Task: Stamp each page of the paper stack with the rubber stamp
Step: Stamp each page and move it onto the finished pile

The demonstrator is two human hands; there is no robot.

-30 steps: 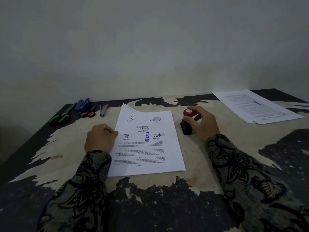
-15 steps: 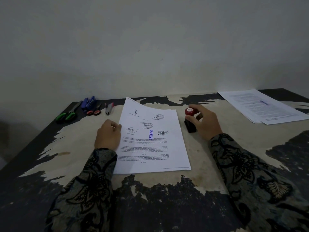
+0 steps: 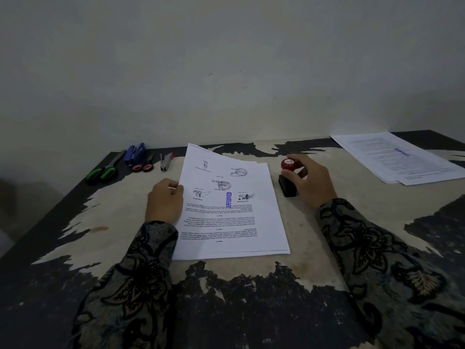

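Since top page already bears blue "APPROVED" mark, left hand pinches left edge of paper stack, likely to lift that page away. Right hand, just right of stack, fingers curled round rubber stamp, parks it on table, off paper.
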